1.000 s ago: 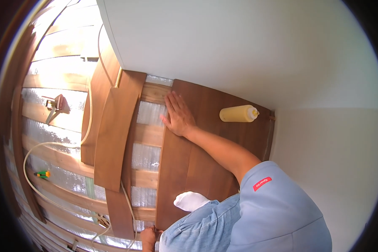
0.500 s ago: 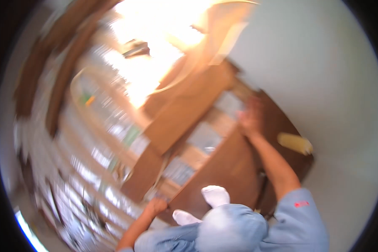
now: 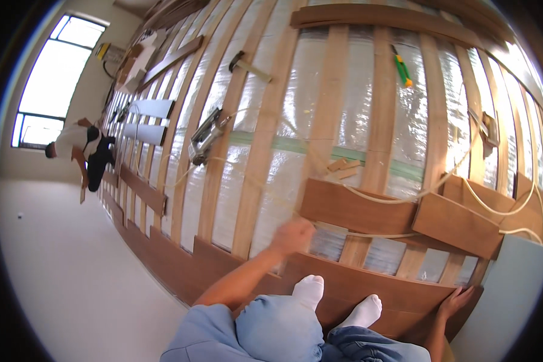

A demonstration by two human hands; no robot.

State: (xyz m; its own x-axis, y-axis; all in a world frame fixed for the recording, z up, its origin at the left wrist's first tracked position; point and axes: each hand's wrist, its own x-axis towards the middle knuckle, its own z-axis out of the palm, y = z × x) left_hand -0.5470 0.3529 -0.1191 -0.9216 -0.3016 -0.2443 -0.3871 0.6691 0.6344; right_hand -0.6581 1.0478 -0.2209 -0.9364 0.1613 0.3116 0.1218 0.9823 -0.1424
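Observation:
A long brown floorboard [image 3: 368, 283] lies across the pale wooden battens in front of my white-socked feet. My left hand [image 3: 292, 236] is at its far edge, left of centre, slightly blurred. Its fingers are curled; whatever may be in them is hidden. At the board's right end, my right hand [image 3: 455, 301] rests with fingers stretched over the far edge. Just beyond lie a loose brown board [image 3: 356, 206] and another short board [image 3: 458, 223], partly overlapping. A pale hose [image 3: 398, 199] loops over them.
Battens [image 3: 265, 130] run over silvery sheeting. A hammer [image 3: 250, 66], green-orange pliers [image 3: 402, 69], a metal power tool [image 3: 206, 136] and small wood offcuts [image 3: 345, 168] lie among them. A co-worker [image 3: 81, 148] bends at far left. Stacked boards [image 3: 380, 18] lie at the back.
My view has swung to the left, bringing the window, co-worker and tools into sight. My left hand has lifted from low by the board to its far edge; the right remains near the board's end.

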